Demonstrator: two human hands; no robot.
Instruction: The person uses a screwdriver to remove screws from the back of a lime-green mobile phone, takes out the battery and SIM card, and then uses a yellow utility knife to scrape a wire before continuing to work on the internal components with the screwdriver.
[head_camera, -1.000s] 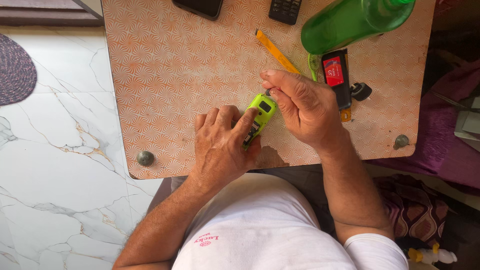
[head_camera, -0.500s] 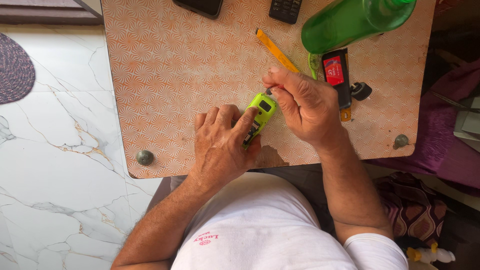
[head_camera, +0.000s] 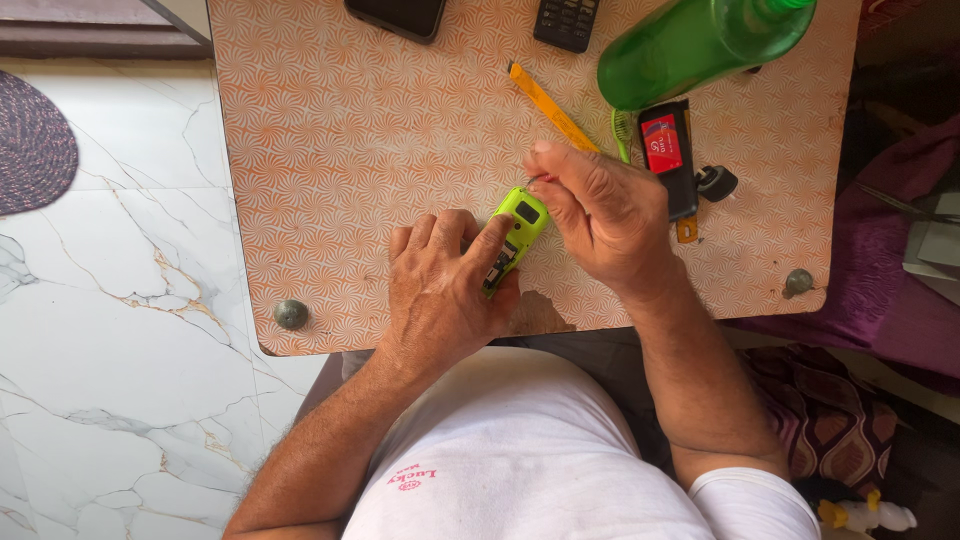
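A small lime-green plastic handset (head_camera: 520, 228) lies near the front edge of the orange swirl-patterned desk (head_camera: 330, 150), pinned under the left hand (head_camera: 440, 290), whose fingers (head_camera: 492, 248) lie close together and flat, the forefinger stretched along the handset's body. The right hand (head_camera: 600, 215) hovers over the handset's far end with its fingers curled together, pinching a thin dark tool whose tip meets the top of the handset; the tool itself is too small to make out. One translucent green plastic bottle (head_camera: 700, 45) lies on its side at the far right of the desk; what it holds cannot be told. Just beside it are one yellow flat ruler-like strip (head_camera: 548, 105), one black rectangular piece with a red label (head_camera: 668, 150) and one small black round part (head_camera: 716, 182). Two dark devices, a black phone (head_camera: 398, 15) and a black keypad unit (head_camera: 566, 20), sit at the far edge. Two round grey knobs (head_camera: 291, 314) mark the desk's near corners.
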